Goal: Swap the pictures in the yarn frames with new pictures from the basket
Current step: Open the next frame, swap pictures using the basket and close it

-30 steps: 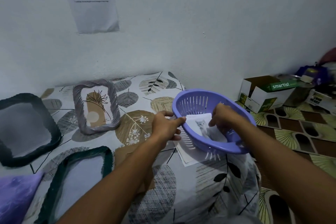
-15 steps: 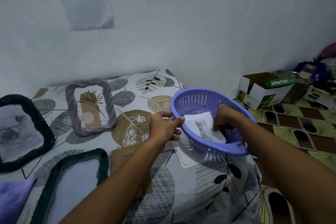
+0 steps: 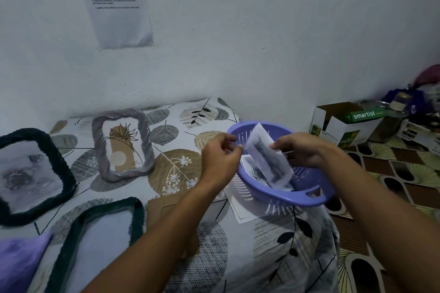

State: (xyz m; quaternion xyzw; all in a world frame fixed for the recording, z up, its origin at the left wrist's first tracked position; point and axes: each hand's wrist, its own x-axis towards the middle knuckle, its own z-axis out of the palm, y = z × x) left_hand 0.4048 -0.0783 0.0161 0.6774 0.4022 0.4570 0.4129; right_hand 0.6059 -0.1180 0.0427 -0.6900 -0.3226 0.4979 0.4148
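Observation:
A purple basket [image 3: 307, 200] sits tilted on the leaf-print bedsheet. My right hand [image 3: 300, 152] pinches a greyish picture [image 3: 266, 159] and holds it up out of the basket. Another picture [image 3: 253, 170] lies inside. My left hand [image 3: 221, 157] grips the basket's left rim. To the left stands a lilac yarn frame [image 3: 98, 147] with a plant picture. A black yarn frame [image 3: 62, 162] with a grey picture is at the far left. A dark green yarn frame [image 3: 137, 221] lies near the front.
A white sheet [image 3: 240, 209] lies under the basket and a brown card [image 3: 162, 209] beside it. A purple cloth [image 3: 19, 261] is at the lower left. An open "smartist" box [image 3: 345, 126] and clutter stand on the patterned floor at right. A printed sheet [image 3: 119, 5] hangs on the wall.
My right hand has lifted a picture up out of the basket, uncovering another one beneath. My left hand stays at the basket's rim.

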